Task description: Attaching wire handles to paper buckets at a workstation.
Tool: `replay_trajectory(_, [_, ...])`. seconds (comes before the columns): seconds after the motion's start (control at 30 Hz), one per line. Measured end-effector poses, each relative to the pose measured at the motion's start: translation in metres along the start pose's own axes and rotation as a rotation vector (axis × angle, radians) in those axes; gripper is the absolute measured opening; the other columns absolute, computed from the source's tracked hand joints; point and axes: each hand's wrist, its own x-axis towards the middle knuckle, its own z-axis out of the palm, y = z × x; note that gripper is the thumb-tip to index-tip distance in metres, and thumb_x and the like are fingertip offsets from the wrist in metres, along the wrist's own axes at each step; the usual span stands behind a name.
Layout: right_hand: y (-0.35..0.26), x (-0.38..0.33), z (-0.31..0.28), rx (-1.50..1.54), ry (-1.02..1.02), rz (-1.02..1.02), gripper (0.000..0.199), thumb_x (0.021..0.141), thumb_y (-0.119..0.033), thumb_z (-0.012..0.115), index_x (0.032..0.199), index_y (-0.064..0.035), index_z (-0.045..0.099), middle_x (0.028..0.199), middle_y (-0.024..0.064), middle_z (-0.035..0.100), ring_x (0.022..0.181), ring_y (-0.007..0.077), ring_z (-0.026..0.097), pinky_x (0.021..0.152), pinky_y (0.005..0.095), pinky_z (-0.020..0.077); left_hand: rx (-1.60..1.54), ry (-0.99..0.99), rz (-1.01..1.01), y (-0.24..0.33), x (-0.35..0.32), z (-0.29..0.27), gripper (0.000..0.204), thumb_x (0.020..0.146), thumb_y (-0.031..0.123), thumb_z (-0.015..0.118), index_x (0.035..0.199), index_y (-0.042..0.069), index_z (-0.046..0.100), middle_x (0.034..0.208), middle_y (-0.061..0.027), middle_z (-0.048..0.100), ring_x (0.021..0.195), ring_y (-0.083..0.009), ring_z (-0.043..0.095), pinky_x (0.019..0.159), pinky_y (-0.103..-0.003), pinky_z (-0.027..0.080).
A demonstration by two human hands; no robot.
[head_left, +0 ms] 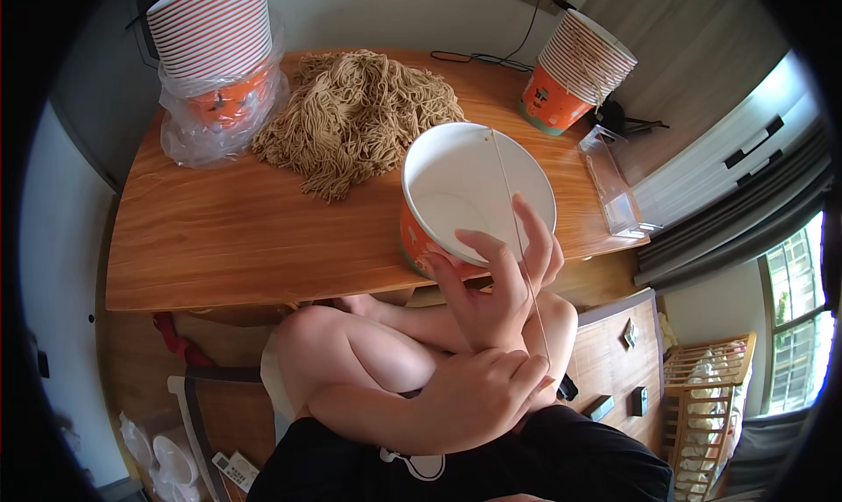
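An orange paper bowl (pixel 456 182) with a white, empty inside stands tilted at the table's near edge. My right hand (pixel 500 283) is raised against its near rim, thumb and fingers spread around the wall. A single long thin noodle strand (pixel 517 239) runs from the bowl's far rim, across those fingers, down to my left hand (pixel 487 392). My left hand is a closed fist just below the right one, pinching the strand's lower end. A big heap of brown noodles (pixel 355 116) lies on the wooden table (pixel 228 239) behind the bowl.
A tall stack of paper bowls in a plastic bag (pixel 215 64) stands back left; a second stack (pixel 574 68) leans back right. A clear plastic box (pixel 614 186) lies at the right edge. My bare knees (pixel 333 344) are under the table.
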Motion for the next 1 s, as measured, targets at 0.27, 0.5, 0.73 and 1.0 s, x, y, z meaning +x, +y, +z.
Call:
replay_trajectory(0.27, [0.063,-0.012,-0.017,0.253,0.006,-0.214,0.062,0.068,-0.019,0.089,0.127,-0.0164,0.068,0.156,0.0287,0.033,0.138,0.0437,0.041,0.108,0.0494,0.0379,-0.201,-0.104,-0.01,-0.032,0.007,-0.03,0.014,0.094,0.016,0.065,0.091,0.005,0.057,0.074,-0.0132,0.064,0.069,-0.0308,0.067,0.062,-0.043,0.052])
replay_trajectory(0.5, [0.097,-0.012,-0.038,0.562,-0.049,-0.012,0.078,0.082,-0.017,0.077,0.152,-0.0091,0.043,0.163,0.0249,0.023,0.148,0.0359,0.031,0.118,0.048,0.0285,0.026,-0.029,-0.084,-0.044,0.016,-0.026,0.008,0.091,0.01,0.068,0.091,0.005,0.062,0.09,-0.0095,0.062,0.084,-0.0302,0.061,0.071,-0.043,0.047])
replay_trajectory(0.73, [0.114,-0.018,-0.044,1.209,-0.131,0.205,0.062,0.084,-0.032,0.075,0.14,-0.0108,0.057,0.167,0.0243,0.017,0.147,0.0308,0.034,0.115,0.0413,0.0308,0.315,0.129,-0.173,-0.035,0.013,-0.004,0.025,0.087,0.01,0.074,0.112,0.009,0.073,0.086,-0.0079,0.06,0.075,-0.0229,0.061,0.062,-0.036,0.048])
replay_trajectory(1.0, [0.131,-0.025,-0.045,1.439,-0.227,0.37,0.026,0.091,-0.037,0.067,0.078,-0.0174,0.057,0.166,0.0252,0.02,0.152,0.032,0.025,0.117,0.0441,0.0253,0.072,0.233,-0.115,-0.034,0.023,-0.007,0.03,0.086,0.003,0.076,0.116,0.006,0.073,0.077,-0.0096,0.07,0.06,-0.021,0.066,0.054,-0.032,0.052])
